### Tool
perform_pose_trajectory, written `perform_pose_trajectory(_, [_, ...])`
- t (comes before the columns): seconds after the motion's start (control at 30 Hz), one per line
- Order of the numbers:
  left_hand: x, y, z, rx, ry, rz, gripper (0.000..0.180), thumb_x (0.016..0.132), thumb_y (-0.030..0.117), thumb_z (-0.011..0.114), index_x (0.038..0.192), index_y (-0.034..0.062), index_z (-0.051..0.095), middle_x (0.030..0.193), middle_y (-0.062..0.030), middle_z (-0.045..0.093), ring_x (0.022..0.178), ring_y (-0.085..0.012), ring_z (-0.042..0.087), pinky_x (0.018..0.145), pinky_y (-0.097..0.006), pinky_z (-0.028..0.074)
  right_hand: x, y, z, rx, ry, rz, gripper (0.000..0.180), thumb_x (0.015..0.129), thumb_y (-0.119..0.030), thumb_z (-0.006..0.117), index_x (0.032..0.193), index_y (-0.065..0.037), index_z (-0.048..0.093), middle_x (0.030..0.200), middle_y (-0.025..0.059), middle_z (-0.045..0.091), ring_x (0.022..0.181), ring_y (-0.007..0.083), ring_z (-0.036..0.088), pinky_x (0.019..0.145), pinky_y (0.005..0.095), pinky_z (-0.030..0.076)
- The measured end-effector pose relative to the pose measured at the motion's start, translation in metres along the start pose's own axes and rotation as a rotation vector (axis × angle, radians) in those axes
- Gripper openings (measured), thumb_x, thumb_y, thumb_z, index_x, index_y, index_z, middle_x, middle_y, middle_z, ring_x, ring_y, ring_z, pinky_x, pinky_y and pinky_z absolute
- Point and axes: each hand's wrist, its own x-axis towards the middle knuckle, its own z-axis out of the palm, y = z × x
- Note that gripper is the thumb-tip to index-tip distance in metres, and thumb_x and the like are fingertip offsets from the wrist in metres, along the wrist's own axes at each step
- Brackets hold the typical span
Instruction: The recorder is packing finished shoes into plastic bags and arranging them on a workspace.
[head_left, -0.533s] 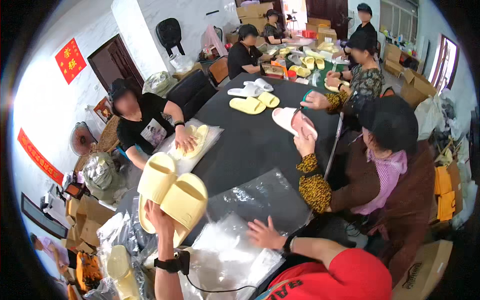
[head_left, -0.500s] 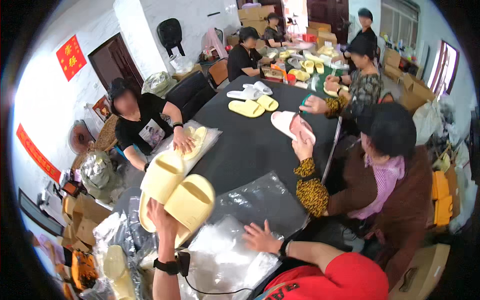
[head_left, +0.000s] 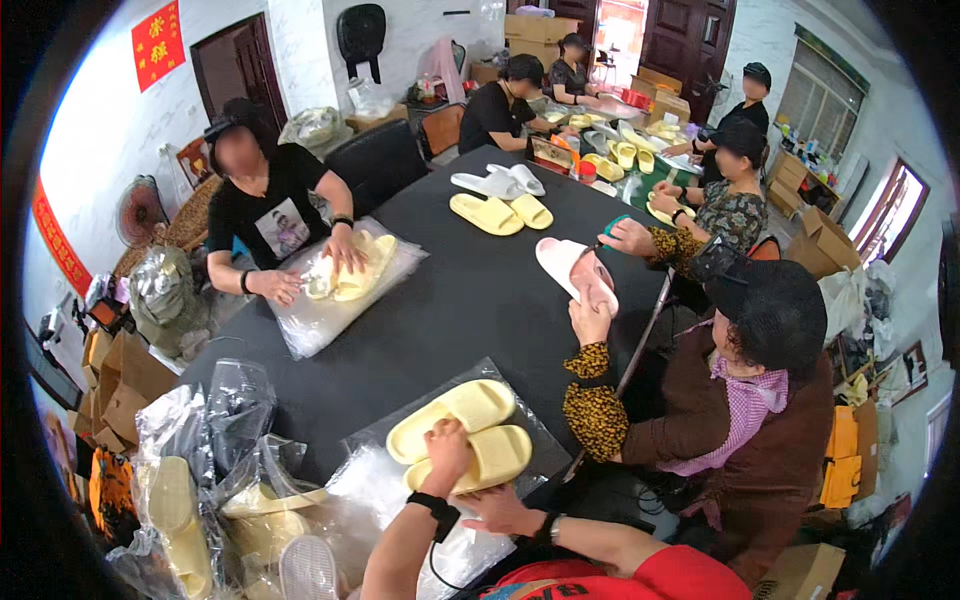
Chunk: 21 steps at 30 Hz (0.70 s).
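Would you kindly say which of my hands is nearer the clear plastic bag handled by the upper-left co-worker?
Left. Your left hand, on the yellow slippers, is below and right of the clear plastic bag in view; your right hand, at their near edge, is farther.

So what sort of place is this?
Likely a small slipper-packing workshop: there are yellow slippers lying on clear plastic bags, and cardboard boxes around the room.

Small footwear workshop. Several people point(head_left: 490, 125) at a long dark table point(head_left: 460, 300) bearing pairs of slippers point(head_left: 505, 455) and clear plastic bags point(head_left: 372, 480); cardboard boxes point(head_left: 140, 378), a bulging sack point(head_left: 165, 300) and a fan point(head_left: 138, 212) stand near the pale walls point(head_left: 420, 45).
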Motion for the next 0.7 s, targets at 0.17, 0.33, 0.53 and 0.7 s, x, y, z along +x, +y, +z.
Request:
perform_pose_trajectory(0.17, [-0.024,-0.034,0.025,-0.042,-0.014,-0.058,0.027,0.068,0.016,0.060,0.093,0.0069,0.061,0.108,-0.0037,0.055,0.109,-0.0249,0.043,0.085,-0.045,0.032,-0.068,0.063,-0.032,-0.097,-0.171,0.215,0.059,0.085,-0.053,0.037,0.129,-0.014,0.041,0.139,0.0138,0.026,0.131,0.0278,0.019,0.101,0.0599,0.005])
perform_pose_trajectory(0.33, [-0.024,-0.036,0.046,0.100,0.020,-0.021,0.044,0.065,0.015,0.061,0.107,0.0046,0.052,0.117,-0.0080,0.050,0.115,-0.0264,0.040,0.092,-0.045,0.030,-0.043,0.105,-0.044,-0.267,0.130,0.226,0.040,0.083,-0.031,0.049,0.117,-0.009,0.049,0.132,0.0133,0.036,0.126,0.0288,0.028,0.102,0.0558,0.012])
perform_pose_trajectory(0.53, [-0.011,-0.059,0.019,0.068,0.021,-0.077,0.034,0.074,0.015,0.055,0.106,0.0047,0.051,0.117,-0.0079,0.049,0.115,-0.0254,0.039,0.091,-0.047,0.030,-0.022,0.112,-0.051,-0.272,-0.031,0.288,0.061,0.082,-0.049,0.047,0.130,-0.013,0.038,0.141,0.0113,0.023,0.131,0.0309,0.016,0.099,0.0618,0.009])
perform_pose_trajectory(0.7, [-0.033,-0.161,0.000,0.022,-0.018,-0.572,0.030,0.072,0.009,0.052,0.102,0.0058,0.052,0.112,-0.0107,0.053,0.113,-0.0280,0.040,0.088,-0.049,0.032,-0.023,0.103,-0.042,-0.259,-0.043,0.292,0.061,0.080,-0.050,0.048,0.130,-0.017,0.038,0.141,0.0109,0.024,0.130,0.0319,0.019,0.099,0.0628,0.009])
